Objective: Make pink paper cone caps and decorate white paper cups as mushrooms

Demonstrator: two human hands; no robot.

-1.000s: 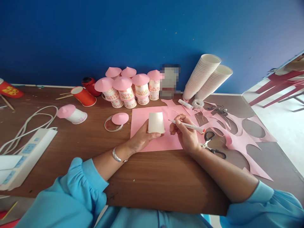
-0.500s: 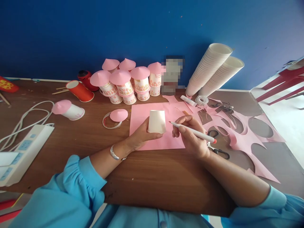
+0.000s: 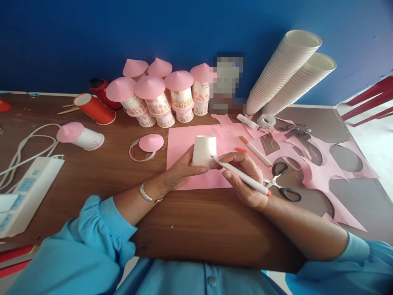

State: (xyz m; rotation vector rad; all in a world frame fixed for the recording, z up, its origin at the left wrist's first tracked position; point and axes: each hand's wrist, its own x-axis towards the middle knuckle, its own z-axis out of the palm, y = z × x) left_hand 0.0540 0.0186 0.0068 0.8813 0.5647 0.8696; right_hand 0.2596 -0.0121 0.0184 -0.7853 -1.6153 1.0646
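My left hand (image 3: 184, 167) is closed around a plain white paper cup (image 3: 204, 149), held upside down above a pink paper sheet (image 3: 181, 139). In my right hand (image 3: 245, 176) is a white marker (image 3: 242, 175) with a red end, gripped like a pen. Its tip meets or nearly meets the cup's right side. No drawn mark can be made out on the cup. An orange marker cap (image 3: 241, 150) and a second marker (image 3: 258, 152) lie on the sheet just beyond my right hand. Black-handled scissors (image 3: 278, 181) rest to its right.
Decorated cups with pink cone tops (image 3: 150, 88) stand at the back, and tall stacks of white cups (image 3: 282, 69) lean right. Pink paper scraps (image 3: 322, 164) cover the right side. A tape ring (image 3: 132, 150), a tipped-over cup (image 3: 89, 138) and a power strip (image 3: 30, 192) lie left.
My right hand has moved left and brought the marker tip to the cup. The cup stays in my left hand, and the whole view has shifted slightly.
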